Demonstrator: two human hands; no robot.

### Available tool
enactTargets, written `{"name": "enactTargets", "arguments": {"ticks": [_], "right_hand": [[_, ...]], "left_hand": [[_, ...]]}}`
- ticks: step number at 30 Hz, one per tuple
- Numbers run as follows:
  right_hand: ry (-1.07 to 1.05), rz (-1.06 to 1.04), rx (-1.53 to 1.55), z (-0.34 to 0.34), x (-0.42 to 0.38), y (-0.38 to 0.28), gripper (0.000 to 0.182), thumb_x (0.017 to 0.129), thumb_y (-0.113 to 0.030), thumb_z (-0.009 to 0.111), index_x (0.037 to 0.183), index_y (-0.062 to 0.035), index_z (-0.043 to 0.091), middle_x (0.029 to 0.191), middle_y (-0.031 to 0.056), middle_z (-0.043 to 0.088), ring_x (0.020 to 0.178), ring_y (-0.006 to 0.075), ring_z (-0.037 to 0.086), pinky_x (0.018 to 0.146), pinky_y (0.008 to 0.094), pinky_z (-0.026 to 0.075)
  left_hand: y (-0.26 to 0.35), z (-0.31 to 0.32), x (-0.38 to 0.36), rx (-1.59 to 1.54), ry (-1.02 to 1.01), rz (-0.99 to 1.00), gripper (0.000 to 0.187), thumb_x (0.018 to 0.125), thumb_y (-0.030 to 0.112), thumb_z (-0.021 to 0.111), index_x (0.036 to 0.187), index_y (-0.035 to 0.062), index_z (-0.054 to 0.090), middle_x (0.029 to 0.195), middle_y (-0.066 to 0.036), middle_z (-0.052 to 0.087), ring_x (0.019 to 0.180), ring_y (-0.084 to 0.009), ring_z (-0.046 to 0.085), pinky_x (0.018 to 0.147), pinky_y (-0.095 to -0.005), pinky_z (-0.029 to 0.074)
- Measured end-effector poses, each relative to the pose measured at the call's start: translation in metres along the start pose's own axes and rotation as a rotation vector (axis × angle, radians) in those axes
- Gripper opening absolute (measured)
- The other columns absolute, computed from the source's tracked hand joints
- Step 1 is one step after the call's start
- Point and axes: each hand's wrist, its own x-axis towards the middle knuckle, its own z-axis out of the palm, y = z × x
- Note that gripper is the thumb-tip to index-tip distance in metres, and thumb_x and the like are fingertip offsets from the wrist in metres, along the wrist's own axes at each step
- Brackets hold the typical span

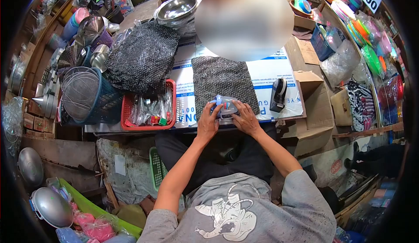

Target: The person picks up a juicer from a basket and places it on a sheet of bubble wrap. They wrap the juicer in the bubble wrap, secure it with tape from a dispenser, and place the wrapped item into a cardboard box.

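Note:
Both my hands rest at the near edge of a sheet of dark bubble wrap [223,79] laid on a white printed board [266,75]. Between them lies a small clear object with a blue part [223,105]. My left hand [208,121] grips its left side and my right hand [245,118] presses on its right side. What the object is exactly I cannot tell.
A black tape dispenser [277,94] stands right of the wrap. A red tray [149,107] of small clear items sits left, beside a blue basket [89,97] with a mesh lid. More bubble wrap [142,55], metal bowls [176,9], and cardboard boxes [312,107] surround the table.

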Motion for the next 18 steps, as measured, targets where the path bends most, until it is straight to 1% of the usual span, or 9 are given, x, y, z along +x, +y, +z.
{"name": "enactTargets", "arguments": {"ticks": [2, 5, 9, 11, 15, 18], "right_hand": [[0.003, 0.012, -0.095, 0.009, 0.000, 0.001, 0.026, 0.090, -0.021, 0.079, 0.113, -0.0096, 0.080, 0.171, 0.0181, 0.043, 0.156, 0.0334, 0.042, 0.126, 0.0504, 0.036], [-0.003, 0.041, -0.102, 0.015, 0.002, 0.003, 0.026, 0.089, -0.020, 0.078, 0.113, -0.0095, 0.080, 0.172, 0.0169, 0.041, 0.153, 0.0331, 0.042, 0.124, 0.0510, 0.037], [-0.016, 0.068, -0.093, 0.013, 0.005, 0.003, 0.025, 0.088, -0.020, 0.078, 0.110, -0.0099, 0.079, 0.174, 0.0152, 0.039, 0.150, 0.0335, 0.044, 0.123, 0.0522, 0.037], [-0.046, 0.088, 0.000, 0.001, 0.007, -0.001, 0.023, 0.087, -0.020, 0.078, 0.106, -0.0082, 0.078, 0.174, 0.0155, 0.039, 0.148, 0.0346, 0.045, 0.122, 0.0529, 0.037], [-0.029, 0.074, 0.007, 0.006, 0.006, 0.003, 0.022, 0.088, -0.019, 0.077, 0.105, -0.0058, 0.076, 0.173, 0.0176, 0.039, 0.148, 0.0351, 0.045, 0.121, 0.0537, 0.037], [-0.038, 0.069, -0.013, 0.012, 0.005, 0.004, 0.023, 0.088, -0.016, 0.076, 0.108, -0.0040, 0.076, 0.173, 0.0189, 0.039, 0.148, 0.0358, 0.045, 0.121, 0.0533, 0.037]], "left_hand": [[0.000, -0.002, 0.003, 0.025, -0.018, 0.034, 0.094, 0.078, -0.009, 0.073, 0.161, 0.0286, 0.051, 0.158, -0.015, 0.047, 0.153, -0.0462, 0.045, 0.124, -0.0543, 0.045], [-0.001, 0.000, 0.006, 0.046, -0.030, 0.036, 0.097, 0.077, -0.008, 0.076, 0.163, 0.0312, 0.050, 0.160, -0.015, 0.046, 0.153, -0.0470, 0.044, 0.124, -0.0537, 0.045], [0.001, 0.001, 0.011, 0.047, -0.035, 0.024, 0.099, 0.076, -0.006, 0.080, 0.162, 0.0315, 0.050, 0.161, -0.015, 0.044, 0.153, -0.0473, 0.044, 0.124, -0.0537, 0.045], [0.002, 0.001, 0.012, 0.042, -0.038, 0.010, 0.100, 0.075, -0.005, 0.082, 0.162, 0.0319, 0.050, 0.161, -0.015, 0.044, 0.154, -0.0471, 0.044, 0.124, -0.0538, 0.045], [0.003, 0.002, 0.012, 0.056, -0.046, -0.010, 0.100, 0.075, -0.005, 0.083, 0.162, 0.0318, 0.050, 0.160, -0.015, 0.044, 0.154, -0.0472, 0.043, 0.123, -0.0540, 0.046], [0.004, 0.004, 0.011, 0.067, -0.031, -0.001, 0.101, 0.074, -0.005, 0.083, 0.162, 0.0309, 0.050, 0.160, -0.016, 0.044, 0.154, -0.0479, 0.043, 0.123, -0.0543, 0.046]]}}
